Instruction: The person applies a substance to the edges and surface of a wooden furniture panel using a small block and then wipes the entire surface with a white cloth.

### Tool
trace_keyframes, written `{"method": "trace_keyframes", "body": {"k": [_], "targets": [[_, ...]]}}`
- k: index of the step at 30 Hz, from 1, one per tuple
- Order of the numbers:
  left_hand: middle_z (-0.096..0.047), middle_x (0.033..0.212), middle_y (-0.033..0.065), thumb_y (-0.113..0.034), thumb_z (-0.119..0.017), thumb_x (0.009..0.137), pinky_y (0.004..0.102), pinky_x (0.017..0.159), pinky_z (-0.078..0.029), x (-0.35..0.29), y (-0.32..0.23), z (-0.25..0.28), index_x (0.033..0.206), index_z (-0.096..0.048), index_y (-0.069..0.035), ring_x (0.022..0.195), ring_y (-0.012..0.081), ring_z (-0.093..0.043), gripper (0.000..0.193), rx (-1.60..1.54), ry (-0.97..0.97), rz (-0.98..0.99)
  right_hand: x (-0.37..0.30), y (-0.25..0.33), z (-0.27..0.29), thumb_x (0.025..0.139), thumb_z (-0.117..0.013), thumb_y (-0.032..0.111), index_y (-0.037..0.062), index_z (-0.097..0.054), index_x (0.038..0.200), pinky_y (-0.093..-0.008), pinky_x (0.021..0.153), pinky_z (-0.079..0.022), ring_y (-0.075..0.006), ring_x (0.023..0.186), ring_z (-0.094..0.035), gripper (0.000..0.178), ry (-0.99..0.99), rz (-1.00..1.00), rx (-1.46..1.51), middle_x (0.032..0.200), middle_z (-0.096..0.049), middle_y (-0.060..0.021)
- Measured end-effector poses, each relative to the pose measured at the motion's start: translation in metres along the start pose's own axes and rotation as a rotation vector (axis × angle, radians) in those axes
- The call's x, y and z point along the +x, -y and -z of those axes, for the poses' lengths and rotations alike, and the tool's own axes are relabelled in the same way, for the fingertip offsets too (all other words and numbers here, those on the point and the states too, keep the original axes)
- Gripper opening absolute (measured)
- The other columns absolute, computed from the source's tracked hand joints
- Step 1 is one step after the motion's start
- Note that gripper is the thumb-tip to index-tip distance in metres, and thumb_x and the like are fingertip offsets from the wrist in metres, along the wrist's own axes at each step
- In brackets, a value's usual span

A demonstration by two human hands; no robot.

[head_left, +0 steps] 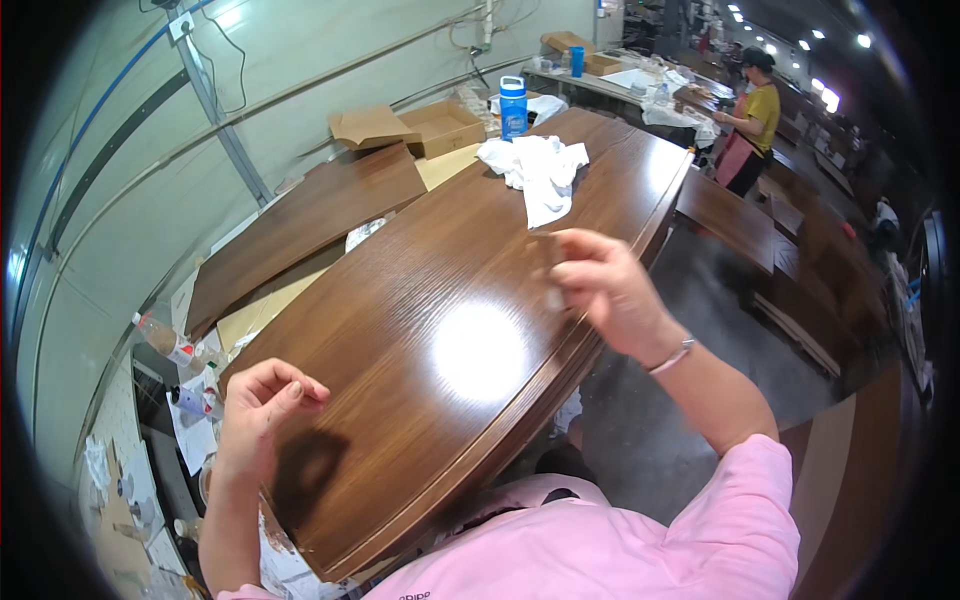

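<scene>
A long dark-brown wooden panel (400,330) with a glossy grain lies before me, its moulded edge running along the right. Over its right part I hold up my right hand (605,285), thumb and fingers closed on a small brown flat piece (548,262); motion smears it, so its kind is unclear. Near the panel's left end hovers my left hand (262,405), thumb against curled fingers. Anything in that pinch is too small or hidden to make out. A crumpled white cloth (540,170) rests on the panel's far part.
A blue bottle (513,108) stands behind the cloth. Another brown board (310,230) and an open cardboard box (440,128) are along the wall. Plastic bottles (165,340) stand at left. A person in a yellow top (763,108) works at the far right, near more boards (730,225).
</scene>
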State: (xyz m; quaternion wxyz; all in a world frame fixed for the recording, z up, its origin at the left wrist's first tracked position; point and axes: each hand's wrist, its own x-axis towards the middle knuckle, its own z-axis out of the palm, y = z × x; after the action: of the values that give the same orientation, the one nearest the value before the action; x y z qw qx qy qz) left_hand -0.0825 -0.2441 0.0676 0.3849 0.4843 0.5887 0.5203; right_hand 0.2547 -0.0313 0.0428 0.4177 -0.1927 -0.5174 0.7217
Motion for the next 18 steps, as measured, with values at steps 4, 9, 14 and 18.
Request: {"method": "trace_keyframes", "body": {"k": [4,9,14,18], "targets": [[-0.071,0.094,0.0074,-0.019,-0.069,0.093,0.0283,0.083,-0.053,0.046,-0.011,-0.052,0.100,-0.067,0.000,0.088,0.0121,-0.066,0.021,0.154,0.021,0.037,0.018,0.033,0.102,0.091,-0.061,0.008,-0.0047,-0.059,0.123,-0.0342,0.081,-0.058,-0.0179,0.092,-0.068,0.035,-0.100,0.097,-0.037,0.106,-0.068,-0.0106],[-0.063,0.121,0.0114,-0.014,-0.068,0.092,0.0354,0.100,-0.048,0.166,0.010,-0.145,0.125,-0.059,0.000,0.114,0.0204,-0.060,0.037,0.684,-0.059,-0.275,0.065,0.062,0.215,0.087,-0.062,0.013,-0.0046,-0.060,0.122,-0.0320,0.081,-0.057,-0.0162,0.091,-0.066,0.039,-0.093,0.092,-0.182,0.106,-0.067,-0.0093],[-0.039,0.151,0.0289,-0.042,-0.073,0.087,0.0491,0.115,-0.035,0.324,0.018,-0.253,0.147,-0.044,-0.007,0.139,0.0450,-0.040,0.075,1.037,-0.141,-0.440,0.123,0.081,0.303,0.087,-0.063,0.015,-0.0038,-0.061,0.122,-0.0286,0.076,-0.057,-0.0136,0.084,-0.065,0.040,-0.058,0.017,-0.235,0.105,-0.066,-0.0083],[-0.040,0.152,0.0245,-0.060,-0.065,0.087,0.0524,0.114,-0.035,0.413,0.024,-0.329,0.146,-0.050,-0.015,0.140,0.0439,-0.039,0.076,1.074,-0.036,-0.280,0.164,0.118,0.386,0.091,-0.061,0.015,-0.0047,-0.059,0.126,-0.0274,0.081,-0.054,-0.0122,0.091,-0.063,0.040,-0.039,-0.003,-0.334,0.109,-0.065,-0.0076]]}}
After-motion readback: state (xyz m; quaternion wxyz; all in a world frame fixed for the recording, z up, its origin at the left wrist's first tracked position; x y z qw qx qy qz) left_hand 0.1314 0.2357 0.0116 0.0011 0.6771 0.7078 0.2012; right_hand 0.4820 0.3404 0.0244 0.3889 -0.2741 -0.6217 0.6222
